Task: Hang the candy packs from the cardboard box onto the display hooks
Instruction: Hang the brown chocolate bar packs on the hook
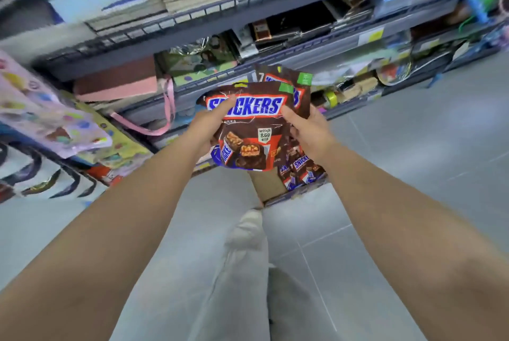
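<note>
Candy packs [301,168] in cardboard box [271,189]; two more gripped above.

My front candy pack [248,125] hides most of the rear pack [289,79]; the cardboard box [271,189] shows only partly below; upper-left shelves [82,23] blur.

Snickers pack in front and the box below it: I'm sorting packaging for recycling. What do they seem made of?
Front Snickers pack: probably thin printed plastic film with a glossy finish; it shows sharp creases and light glints. Cardboard box: plain brown cardboard, matt on the inner flap, with what looks like blue print outside; the blur hides whether it is corrugated.
</note>
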The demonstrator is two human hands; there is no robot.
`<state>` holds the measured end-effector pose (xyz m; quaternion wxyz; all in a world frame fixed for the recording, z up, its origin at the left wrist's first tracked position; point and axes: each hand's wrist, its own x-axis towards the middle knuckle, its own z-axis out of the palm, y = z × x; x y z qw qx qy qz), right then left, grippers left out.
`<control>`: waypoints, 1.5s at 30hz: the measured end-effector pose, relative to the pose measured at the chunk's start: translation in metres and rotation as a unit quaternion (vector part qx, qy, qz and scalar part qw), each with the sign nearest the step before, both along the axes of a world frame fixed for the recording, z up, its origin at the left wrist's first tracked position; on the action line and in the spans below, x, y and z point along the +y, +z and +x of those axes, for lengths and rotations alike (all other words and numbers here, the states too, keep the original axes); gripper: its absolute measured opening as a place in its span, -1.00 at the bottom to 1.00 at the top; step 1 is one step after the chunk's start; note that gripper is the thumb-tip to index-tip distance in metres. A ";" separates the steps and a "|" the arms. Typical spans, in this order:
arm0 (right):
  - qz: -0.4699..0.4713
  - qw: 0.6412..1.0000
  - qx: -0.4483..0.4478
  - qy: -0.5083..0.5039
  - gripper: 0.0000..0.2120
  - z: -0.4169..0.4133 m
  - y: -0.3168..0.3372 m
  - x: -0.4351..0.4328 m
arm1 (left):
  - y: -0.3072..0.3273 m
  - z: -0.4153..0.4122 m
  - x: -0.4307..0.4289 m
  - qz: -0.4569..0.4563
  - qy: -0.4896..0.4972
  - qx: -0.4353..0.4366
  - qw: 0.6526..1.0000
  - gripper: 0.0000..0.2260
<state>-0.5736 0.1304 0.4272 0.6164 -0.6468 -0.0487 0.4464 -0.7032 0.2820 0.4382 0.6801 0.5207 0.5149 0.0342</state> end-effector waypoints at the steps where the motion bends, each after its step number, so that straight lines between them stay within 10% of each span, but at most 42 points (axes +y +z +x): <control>1: 0.007 1.000 -0.007 0.005 -0.84 -0.015 0.011 -0.003 | 0.014 -0.017 -0.007 0.006 0.017 0.002 1.000 -0.73; 15: 0.032 0.979 -0.097 0.179 -0.96 -0.216 0.107 0.036 | 0.092 -0.279 -0.018 0.166 0.142 0.168 0.961 -0.38; 19: 0.026 0.969 -0.094 0.227 -0.78 -0.297 0.102 0.065 | 0.094 -0.349 0.002 0.229 0.173 0.224 0.932 0.07; 28: 0.012 0.973 -0.065 0.220 -0.81 -0.448 0.098 0.127 | 0.103 -0.492 0.055 0.448 0.042 0.278 0.849 -0.87; 38: -0.023 0.979 0.001 0.204 -0.95 -0.513 0.081 0.219 | 0.074 -0.559 0.150 0.381 0.009 0.188 0.905 -0.89; 45: -0.058 0.953 -0.113 0.273 -0.81 -0.521 0.076 0.312 | 0.067 -0.575 0.228 0.326 0.109 0.190 0.920 -0.87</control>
